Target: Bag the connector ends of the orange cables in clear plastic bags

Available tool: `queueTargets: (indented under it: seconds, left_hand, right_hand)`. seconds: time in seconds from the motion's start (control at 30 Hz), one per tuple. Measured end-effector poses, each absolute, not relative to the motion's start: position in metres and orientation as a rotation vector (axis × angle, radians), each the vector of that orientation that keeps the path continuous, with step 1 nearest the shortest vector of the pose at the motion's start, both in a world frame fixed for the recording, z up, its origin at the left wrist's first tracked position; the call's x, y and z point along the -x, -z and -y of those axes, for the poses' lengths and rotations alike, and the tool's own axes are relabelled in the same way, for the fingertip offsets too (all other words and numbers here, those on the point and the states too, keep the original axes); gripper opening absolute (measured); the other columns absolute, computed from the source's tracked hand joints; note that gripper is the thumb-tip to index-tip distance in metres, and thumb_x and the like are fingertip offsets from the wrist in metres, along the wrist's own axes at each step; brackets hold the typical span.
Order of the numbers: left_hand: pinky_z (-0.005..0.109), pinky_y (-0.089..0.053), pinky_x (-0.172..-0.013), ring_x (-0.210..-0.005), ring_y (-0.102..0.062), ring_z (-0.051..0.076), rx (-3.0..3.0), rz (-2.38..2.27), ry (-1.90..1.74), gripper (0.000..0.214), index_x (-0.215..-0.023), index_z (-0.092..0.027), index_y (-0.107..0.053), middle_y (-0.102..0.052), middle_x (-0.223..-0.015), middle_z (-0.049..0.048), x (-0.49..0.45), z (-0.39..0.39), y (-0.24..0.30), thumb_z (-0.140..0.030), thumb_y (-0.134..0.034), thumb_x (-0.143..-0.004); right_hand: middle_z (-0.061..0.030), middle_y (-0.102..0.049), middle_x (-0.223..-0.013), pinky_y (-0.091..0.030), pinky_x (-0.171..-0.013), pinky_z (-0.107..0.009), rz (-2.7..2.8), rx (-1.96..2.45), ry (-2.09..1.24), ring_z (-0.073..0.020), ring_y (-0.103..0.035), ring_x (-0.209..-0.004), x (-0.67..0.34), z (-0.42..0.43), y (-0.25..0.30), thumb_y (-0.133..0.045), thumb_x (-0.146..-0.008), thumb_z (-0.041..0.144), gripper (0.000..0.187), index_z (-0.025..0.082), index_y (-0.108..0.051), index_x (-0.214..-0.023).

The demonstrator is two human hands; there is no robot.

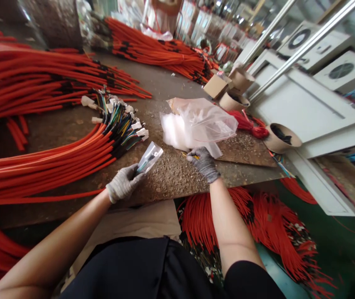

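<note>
My left hand (123,182), in a light grey glove, is closed around a small clear plastic bag (150,158) with dark connector wires inside it. My right hand (203,162), in a dark grey glove, rests on the worktable (171,174) with its fingers curled on a small yellow piece at the edge of a pile of clear plastic bags (196,122). A bundle of orange cables (56,162) with coloured wires and white connectors (124,120) at its end lies just left of my left hand.
More orange cable bundles (25,79) cover the left and far side of the table, and others hang below its front edge (258,220). Cardboard cups (281,139) and small boxes (216,86) stand at the right. A white metal frame (308,112) borders the table's right side.
</note>
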State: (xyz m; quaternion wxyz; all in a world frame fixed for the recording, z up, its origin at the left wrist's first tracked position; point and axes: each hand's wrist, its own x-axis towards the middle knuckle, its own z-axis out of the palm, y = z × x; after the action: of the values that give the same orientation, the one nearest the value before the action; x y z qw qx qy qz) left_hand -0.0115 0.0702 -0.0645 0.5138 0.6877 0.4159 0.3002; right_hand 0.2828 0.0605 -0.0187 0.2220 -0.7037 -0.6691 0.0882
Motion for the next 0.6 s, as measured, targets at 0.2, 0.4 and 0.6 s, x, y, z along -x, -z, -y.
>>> queueTargets:
  seconds: [0.2, 0.4, 0.6]
  left_hand:
    - [0.029, -0.049, -0.067, -0.07, -0.057, 0.017, -1.299, -0.874, -0.793, 0.058, -0.097, -0.009, -0.067, -0.068, -0.081, 0.0054, 0.012, -0.074, 0.06, -0.054, -0.075, -0.061]
    - [0.025, -0.045, -0.06, -0.061, -0.051, 0.012, -1.211, -0.937, -0.877, 0.047, -0.083, -0.011, -0.066, -0.062, -0.067, 0.0005, 0.008, -0.079, 0.06, -0.051, -0.075, -0.06]
    - [0.025, -0.043, -0.064, -0.064, -0.047, 0.011, -1.254, -1.125, -1.041, 0.046, -0.086, -0.013, -0.063, -0.06, -0.069, -0.002, 0.0, -0.09, 0.059, -0.048, -0.075, -0.058]
  right_hand:
    - [-0.0035, -0.066, -0.084, -0.048, -0.081, -0.033, 1.678, 1.327, -0.85, -0.0176, -0.06, -0.082, -0.17, -0.044, 0.047, -0.052, -0.084, 0.035, 0.019, 0.02, -0.063, -0.08]
    - [-0.0025, -0.065, -0.079, -0.05, -0.08, -0.034, 1.492, 1.372, -1.002, -0.0175, -0.059, -0.077, -0.164, -0.051, 0.067, -0.052, -0.083, 0.037, 0.02, 0.02, -0.062, -0.077]
    - [-0.0079, -0.062, -0.082, -0.044, -0.086, -0.037, 1.774, 1.734, 0.038, -0.0218, -0.055, -0.087, -0.205, -0.082, 0.05, -0.058, -0.083, 0.028, 0.017, 0.019, -0.061, -0.069]
